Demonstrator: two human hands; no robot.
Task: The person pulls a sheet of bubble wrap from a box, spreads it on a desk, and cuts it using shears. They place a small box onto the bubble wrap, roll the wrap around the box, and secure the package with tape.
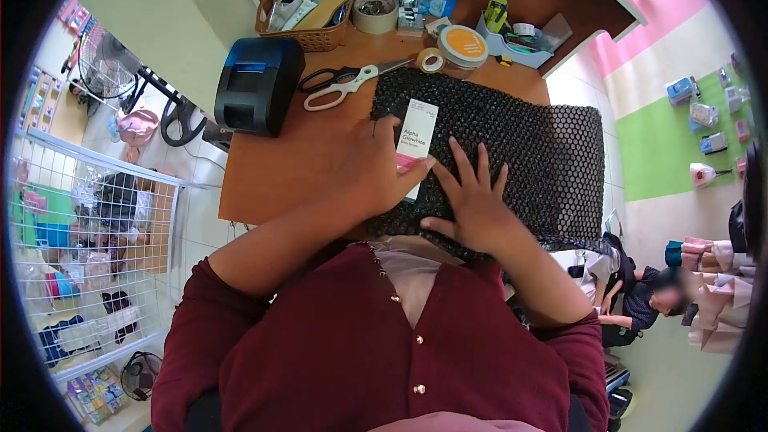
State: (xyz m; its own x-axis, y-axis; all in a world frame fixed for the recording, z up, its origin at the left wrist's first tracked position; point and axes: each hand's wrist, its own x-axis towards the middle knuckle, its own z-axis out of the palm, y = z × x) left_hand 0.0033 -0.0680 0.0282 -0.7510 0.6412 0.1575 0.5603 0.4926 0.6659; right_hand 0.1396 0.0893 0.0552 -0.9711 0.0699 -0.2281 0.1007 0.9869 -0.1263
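Observation:
A slim white and pink box labelled as a body serum (416, 124) lies on a sheet of black bubble wrap (528, 132), close to the sheet's left edge. My left hand (376, 168) is at the box's left side, thumb across its lower part and index finger along its edge; the other fingers are mostly hidden. Flat on the wrap, just right of the box, my right hand (484, 208) has its fingers spread and holds nothing.
Scissors (344, 84) and a black label printer (260, 84) are left of the wrap. Behind stand a tape roll (431, 61), a round tub (462, 46), a wicker basket (320, 36) and a white bin (516, 48). Another person (640, 300) is at right.

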